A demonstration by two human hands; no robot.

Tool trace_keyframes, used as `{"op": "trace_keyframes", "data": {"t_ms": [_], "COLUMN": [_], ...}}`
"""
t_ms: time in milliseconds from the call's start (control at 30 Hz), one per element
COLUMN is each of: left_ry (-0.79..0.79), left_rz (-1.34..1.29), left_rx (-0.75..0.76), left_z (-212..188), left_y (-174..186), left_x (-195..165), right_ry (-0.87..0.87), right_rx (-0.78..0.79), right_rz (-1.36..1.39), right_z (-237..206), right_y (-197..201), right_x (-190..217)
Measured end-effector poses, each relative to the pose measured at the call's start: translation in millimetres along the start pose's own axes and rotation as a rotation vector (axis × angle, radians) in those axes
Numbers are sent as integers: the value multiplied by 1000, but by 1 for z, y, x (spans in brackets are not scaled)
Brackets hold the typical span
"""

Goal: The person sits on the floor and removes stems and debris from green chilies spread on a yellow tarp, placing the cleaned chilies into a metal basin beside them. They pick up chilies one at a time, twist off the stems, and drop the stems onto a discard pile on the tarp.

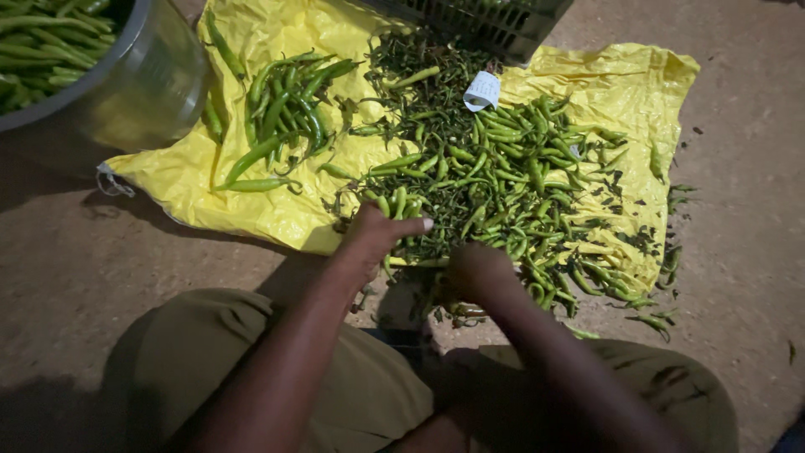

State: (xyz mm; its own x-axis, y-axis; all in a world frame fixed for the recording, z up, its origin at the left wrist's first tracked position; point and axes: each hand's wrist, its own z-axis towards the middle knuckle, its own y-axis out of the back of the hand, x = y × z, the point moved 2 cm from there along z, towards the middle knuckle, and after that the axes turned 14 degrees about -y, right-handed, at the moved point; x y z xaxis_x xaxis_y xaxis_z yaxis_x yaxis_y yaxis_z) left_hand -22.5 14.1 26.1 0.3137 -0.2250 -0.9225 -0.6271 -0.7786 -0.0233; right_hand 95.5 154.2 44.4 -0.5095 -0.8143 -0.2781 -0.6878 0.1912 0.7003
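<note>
Many slim green chillies (495, 180) lie heaped w/ loose stems on a crinkled yellow plastic sheet (277, 214) spread on the floor (75, 260). Left hand (377, 235) sits at the pile's near edge, fingers curled round a few chillies, thumb out. Right hand (478, 273) is just beside it, clenched low over the sheet edge; can't tell what it holds, too dark. Smaller bunch of longer chillies (285, 109) lies apart, to the left on the sheet. Round metal tub (151, 84), smooth & shiny, top left, holds more chillies. Dark slatted plastic crate (478, 21) stands at the sheet's far edge; contents unclear. White paper scrap (482, 90) rests on the heap.
</note>
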Motion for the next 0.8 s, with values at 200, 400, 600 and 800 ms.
{"op": "trace_keyframes", "data": {"t_ms": [200, 400, 600, 800], "left_ry": [-100, -56, -98, -155], "left_rz": [-124, 64, -28, -279], "left_rx": [-25, 35, 105, 28], "left_z": [8, 5, 4, 4], "left_y": [-3, -3, -7, -11], "left_x": [11, 8, 9, 13], "right_ry": [27, 82, 302, 247], "right_rx": [-97, 64, -61, 38], "right_rz": [-65, 231, 736, 845], "right_z": [12, 14, 0, -11], "right_y": [-24, 6, 47, 51], "right_x": [8, 2, -27, -21]}}
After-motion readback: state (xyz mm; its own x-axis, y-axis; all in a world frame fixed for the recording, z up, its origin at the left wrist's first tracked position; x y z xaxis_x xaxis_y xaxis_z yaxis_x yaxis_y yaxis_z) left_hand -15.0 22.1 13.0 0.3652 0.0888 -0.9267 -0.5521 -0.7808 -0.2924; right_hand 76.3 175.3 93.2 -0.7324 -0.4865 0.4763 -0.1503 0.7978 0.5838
